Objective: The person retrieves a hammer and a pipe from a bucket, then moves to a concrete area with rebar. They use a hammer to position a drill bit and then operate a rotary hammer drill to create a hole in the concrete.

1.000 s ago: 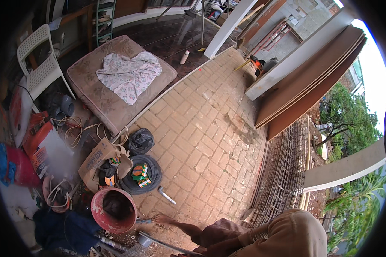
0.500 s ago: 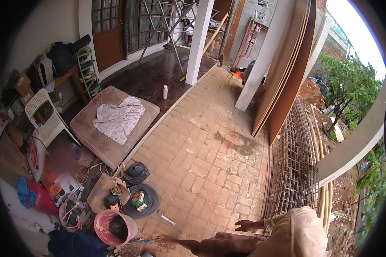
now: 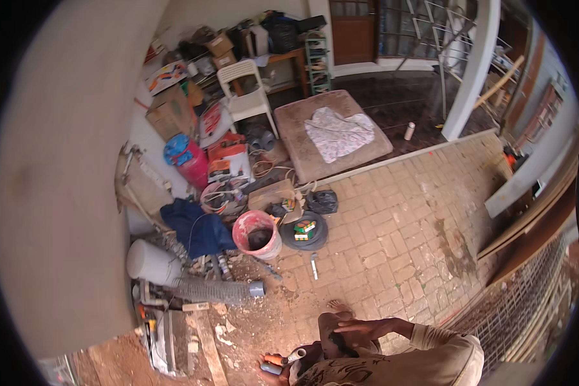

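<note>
My right hand (image 3: 359, 328) lies over my bent leg near the knee, fingers stretched out, with nothing seen in it. Its forearm comes from a tan sleeve (image 3: 434, 338). At the lower edge, my left hand (image 3: 271, 378) is partly hidden and appears closed around something with orange and grey parts (image 3: 274, 361); its kind is unclear. Right beside that thing shows the open end of a cream tube (image 3: 296, 354). My bare foot (image 3: 340, 307) rests on the paving, ahead of the right hand.
Left of me lie a wire mesh roll (image 3: 209, 289), a wooden plank (image 3: 209, 347) and rubble. A pink bucket (image 3: 257, 235) stands by a black coil (image 3: 304, 233) holding small boxes. Beyond are a mattress (image 3: 296, 145) and white chair (image 3: 241, 87). Steel rebar cages (image 3: 527, 302) line the right.
The view has swung left, bringing in the mesh roll and rubble. My right hand has come in over my leg. My left hand and the orange-and-grey thing now show at the lower edge.
</note>
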Tool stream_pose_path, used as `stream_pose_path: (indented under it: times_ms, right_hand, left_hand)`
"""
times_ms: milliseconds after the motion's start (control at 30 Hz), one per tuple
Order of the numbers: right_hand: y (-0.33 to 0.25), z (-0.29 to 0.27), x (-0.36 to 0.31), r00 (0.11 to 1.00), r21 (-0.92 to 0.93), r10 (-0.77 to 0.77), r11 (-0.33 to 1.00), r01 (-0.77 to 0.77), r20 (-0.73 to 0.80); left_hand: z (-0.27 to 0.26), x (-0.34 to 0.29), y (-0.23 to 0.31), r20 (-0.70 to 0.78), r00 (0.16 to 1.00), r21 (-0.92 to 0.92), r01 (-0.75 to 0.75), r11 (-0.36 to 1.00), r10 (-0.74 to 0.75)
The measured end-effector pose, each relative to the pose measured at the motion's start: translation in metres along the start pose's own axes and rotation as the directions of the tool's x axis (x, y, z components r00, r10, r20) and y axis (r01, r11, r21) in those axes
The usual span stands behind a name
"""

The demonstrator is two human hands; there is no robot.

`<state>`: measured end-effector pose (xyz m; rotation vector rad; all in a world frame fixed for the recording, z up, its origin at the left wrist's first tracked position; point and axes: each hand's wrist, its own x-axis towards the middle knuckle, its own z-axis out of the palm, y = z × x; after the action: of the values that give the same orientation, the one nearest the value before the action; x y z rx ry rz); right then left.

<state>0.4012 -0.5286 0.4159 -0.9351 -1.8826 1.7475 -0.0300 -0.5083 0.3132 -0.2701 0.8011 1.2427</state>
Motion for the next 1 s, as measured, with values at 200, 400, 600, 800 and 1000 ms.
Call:
stream_pose_path:
  times_ms: [200,400,600,800,1000]
  right_hand:
    - [0.092,-0.074,0.071,0.759,-0.762,0.617,0.384,-0.522,-0.209]
    - [0.082,-0.14,0.205,0.975,-0.648,0.117,0.731,-0.211,-0.187]
    - [0.002,-0.066,0.32,0.991,-0.588,0.022,0.807,0.058,0.129]
    - [-0.023,0.079,0.364,0.82,-0.554,0.211,0.819,0.149,0.533]
    - [0.14,0.138,0.441,0.689,-0.533,0.488,0.828,-0.171,0.536]
  left_hand:
    - [0.025,-0.084,0.016,-0.158,0.909,-0.243,-0.415,0.877,0.387]
    - [-0.015,-0.145,-0.01,-0.269,0.76,-0.435,-0.644,0.629,0.592]
    - [-0.045,-0.178,-0.049,-0.423,0.611,-0.446,-0.783,0.433,0.669]
    - [-0.098,-0.219,-0.057,-0.692,0.499,-0.405,-0.867,0.291,0.522]
    - [-0.172,-0.221,0.035,-0.749,0.534,-0.495,-0.844,0.205,0.392]
